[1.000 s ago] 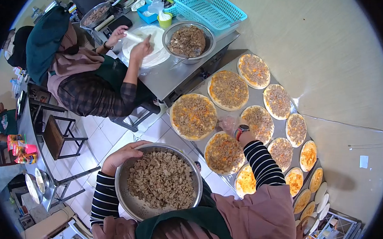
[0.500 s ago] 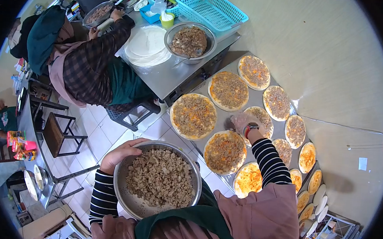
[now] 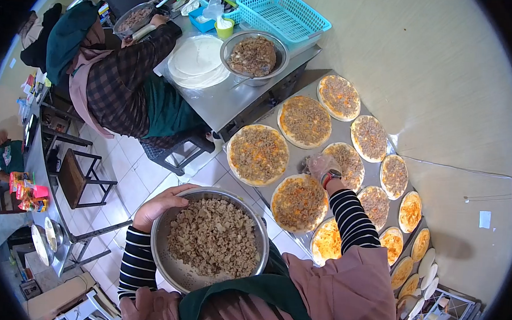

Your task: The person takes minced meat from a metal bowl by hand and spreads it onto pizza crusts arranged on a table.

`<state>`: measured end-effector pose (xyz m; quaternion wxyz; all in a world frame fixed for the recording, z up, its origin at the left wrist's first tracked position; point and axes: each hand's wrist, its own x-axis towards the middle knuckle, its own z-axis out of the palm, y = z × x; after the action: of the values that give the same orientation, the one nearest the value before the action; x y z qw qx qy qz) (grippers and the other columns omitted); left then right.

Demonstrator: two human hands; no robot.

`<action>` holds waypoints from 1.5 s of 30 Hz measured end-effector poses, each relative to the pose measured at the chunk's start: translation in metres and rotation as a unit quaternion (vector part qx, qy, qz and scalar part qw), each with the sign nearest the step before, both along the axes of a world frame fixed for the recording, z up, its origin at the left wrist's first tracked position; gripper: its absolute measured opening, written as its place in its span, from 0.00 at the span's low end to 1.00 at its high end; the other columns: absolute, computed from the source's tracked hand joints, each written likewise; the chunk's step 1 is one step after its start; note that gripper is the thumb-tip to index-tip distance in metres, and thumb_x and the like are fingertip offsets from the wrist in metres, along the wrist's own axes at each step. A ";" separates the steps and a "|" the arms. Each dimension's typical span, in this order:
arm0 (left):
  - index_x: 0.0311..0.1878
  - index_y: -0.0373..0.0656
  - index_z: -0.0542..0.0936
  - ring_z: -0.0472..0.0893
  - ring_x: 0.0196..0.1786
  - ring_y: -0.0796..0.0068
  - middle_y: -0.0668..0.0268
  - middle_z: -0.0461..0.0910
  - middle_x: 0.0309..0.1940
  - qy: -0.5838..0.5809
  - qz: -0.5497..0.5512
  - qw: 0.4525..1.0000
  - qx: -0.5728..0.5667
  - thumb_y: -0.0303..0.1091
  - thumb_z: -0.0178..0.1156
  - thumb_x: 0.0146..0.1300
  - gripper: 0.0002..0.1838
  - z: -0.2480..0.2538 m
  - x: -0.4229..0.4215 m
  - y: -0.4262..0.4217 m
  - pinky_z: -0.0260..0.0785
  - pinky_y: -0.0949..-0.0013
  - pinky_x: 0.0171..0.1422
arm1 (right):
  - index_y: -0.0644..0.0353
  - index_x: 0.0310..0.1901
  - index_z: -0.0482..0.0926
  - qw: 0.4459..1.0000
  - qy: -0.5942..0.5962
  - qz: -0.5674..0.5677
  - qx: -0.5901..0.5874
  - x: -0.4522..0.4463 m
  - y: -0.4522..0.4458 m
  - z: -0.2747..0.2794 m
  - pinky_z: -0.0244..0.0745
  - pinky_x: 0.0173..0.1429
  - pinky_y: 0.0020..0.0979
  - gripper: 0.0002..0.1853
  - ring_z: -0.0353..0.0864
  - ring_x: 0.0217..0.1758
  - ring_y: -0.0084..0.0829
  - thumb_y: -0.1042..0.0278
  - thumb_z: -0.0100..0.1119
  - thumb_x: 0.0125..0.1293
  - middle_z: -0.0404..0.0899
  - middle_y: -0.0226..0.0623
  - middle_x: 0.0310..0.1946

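My left hand (image 3: 159, 208) grips the rim of a steel bowl (image 3: 161, 258), with the thumb over the edge. Crumbled cooked meat (image 3: 212, 236) lies in the bowl. In a clear glove, my right hand (image 3: 321, 166) is over the metal table between several round flatbreads; its fingers are curled downward and whatever they hold is hidden. Just below it is a meat-topped flatbread (image 3: 299, 203), and another (image 3: 346, 165) lies beside it on the right. A third topped flatbread (image 3: 258, 155) is at the left edge. Nearer my body, one (image 3: 327, 242) has only orange sauce.
A co-worker (image 3: 120, 95) sits at a steel table (image 3: 213, 108) holding a rolling pin. On it are stacked dough rounds (image 3: 197, 61), a bowl of meat mixture (image 3: 253, 55) and a blue basket (image 3: 283, 19). A wooden stool (image 3: 72, 179) stands on the tiled floor.
My right hand has moved a little from over the right-hand flatbread toward the gap beside it. The co-worker has turned from the dough rounds to the rolling pin. My left hand keeps the bowl.
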<state>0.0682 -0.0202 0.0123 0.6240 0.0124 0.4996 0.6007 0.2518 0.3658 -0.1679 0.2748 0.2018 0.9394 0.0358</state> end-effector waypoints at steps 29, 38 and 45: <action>0.56 0.29 0.66 0.76 0.49 0.70 0.56 0.75 0.48 0.009 -0.031 0.999 0.020 0.31 0.56 0.53 0.27 0.001 0.006 0.000 0.64 0.71 0.59 | 0.55 0.29 0.82 0.954 0.254 -0.078 -0.139 0.062 -0.027 0.002 0.74 0.42 0.37 0.12 0.79 0.36 0.40 0.59 0.52 0.53 0.80 0.42 0.29; 0.57 0.30 0.66 0.76 0.49 0.69 0.56 0.75 0.48 0.011 -0.065 0.998 0.016 0.31 0.57 0.52 0.28 0.002 0.008 0.008 0.64 0.71 0.60 | 0.55 0.29 0.83 0.833 0.383 -0.361 -0.171 0.143 -0.012 -0.003 0.74 0.42 0.34 0.08 0.80 0.35 0.37 0.64 0.56 0.50 0.80 0.41 0.29; 0.57 0.29 0.66 0.75 0.50 0.68 0.55 0.75 0.48 0.005 -0.048 0.999 0.009 0.31 0.57 0.51 0.29 0.003 0.013 0.005 0.63 0.70 0.61 | 0.54 0.34 0.82 0.908 0.165 -0.353 0.154 0.192 0.027 -0.007 0.75 0.45 0.35 0.12 0.81 0.39 0.39 0.59 0.51 0.57 0.81 0.41 0.33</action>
<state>0.0815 -0.0150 0.0150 0.6493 0.0453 0.4965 0.5744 0.4442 0.3927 -0.1752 0.0762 0.5632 0.8215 0.0470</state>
